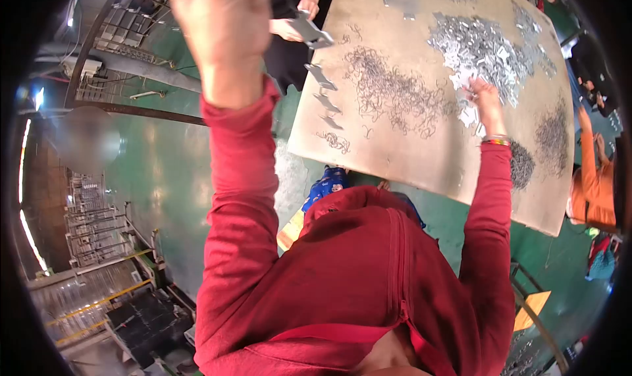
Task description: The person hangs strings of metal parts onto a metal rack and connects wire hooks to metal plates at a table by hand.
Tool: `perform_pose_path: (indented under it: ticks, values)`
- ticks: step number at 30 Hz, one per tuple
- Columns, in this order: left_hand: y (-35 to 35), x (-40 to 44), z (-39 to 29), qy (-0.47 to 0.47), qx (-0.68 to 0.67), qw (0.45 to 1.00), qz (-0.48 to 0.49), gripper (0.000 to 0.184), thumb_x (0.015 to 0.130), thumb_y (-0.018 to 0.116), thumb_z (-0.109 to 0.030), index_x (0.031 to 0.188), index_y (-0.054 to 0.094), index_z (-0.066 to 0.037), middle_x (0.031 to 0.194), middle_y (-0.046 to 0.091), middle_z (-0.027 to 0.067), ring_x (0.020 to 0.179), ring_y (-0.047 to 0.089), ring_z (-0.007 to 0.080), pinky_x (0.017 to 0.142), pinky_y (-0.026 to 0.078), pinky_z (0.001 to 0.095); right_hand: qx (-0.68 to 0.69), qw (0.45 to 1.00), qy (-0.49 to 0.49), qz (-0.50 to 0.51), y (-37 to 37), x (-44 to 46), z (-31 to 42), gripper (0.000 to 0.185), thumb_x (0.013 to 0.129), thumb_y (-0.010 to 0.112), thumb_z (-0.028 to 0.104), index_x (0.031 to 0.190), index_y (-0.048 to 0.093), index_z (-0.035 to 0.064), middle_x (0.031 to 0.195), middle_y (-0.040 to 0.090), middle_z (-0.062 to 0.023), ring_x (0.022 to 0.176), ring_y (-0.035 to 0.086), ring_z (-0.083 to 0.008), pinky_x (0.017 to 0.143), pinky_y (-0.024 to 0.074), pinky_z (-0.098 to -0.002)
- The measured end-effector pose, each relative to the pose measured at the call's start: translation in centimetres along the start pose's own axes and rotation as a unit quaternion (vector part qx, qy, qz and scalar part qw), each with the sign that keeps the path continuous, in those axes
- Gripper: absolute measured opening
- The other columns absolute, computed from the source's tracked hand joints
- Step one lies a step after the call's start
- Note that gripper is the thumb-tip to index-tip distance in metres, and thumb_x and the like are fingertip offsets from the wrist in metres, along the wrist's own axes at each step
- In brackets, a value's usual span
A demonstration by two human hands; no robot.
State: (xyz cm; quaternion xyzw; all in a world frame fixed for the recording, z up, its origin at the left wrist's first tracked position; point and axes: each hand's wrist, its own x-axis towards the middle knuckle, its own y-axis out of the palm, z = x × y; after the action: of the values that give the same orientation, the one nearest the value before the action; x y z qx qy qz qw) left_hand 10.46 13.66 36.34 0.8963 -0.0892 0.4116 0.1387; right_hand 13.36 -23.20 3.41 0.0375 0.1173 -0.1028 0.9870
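Note:
My left hand [224,30] is raised large and blurred at the upper left, close to the camera; its fingers are cut off by the top edge, so any hold is hidden. At the near edge of a big pile of shiny flat metal pieces [484,50], my right hand [486,98] is low over the table [454,172], its fingers closed on a bright metal piece [466,94]. Thin curved wire hooks [395,89] are scattered between my arms. Several grey plates [321,77] form a line near the table's left edge.
Another person's hands [288,28] touch a grey plate [311,32] at the top left. A person in orange [592,182] is at the right. Dark heaps of small parts [521,165] lie on the right side. Metal racks [99,224] stand on the green floor at left.

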Motion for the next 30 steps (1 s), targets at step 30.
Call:
perform_pose_path:
  ticks: [30]
  values:
    - [13.1,-4.0,0.2,0.118,-0.047,0.991,-0.031,0.006,0.081,0.058,-0.001,0.085,0.059,0.003,0.078,0.061,0.0108,0.073,0.062,0.0189,0.065,0.049,0.0294,0.083,0.860,-0.502,-0.023,2.5,-17.3,35.4,0.028,0.088,0.055,0.005,0.113,0.053,-0.0068,0.113,0.055,-0.0135,0.107,0.054,-0.0193,0.096,0.0428,-0.0337]
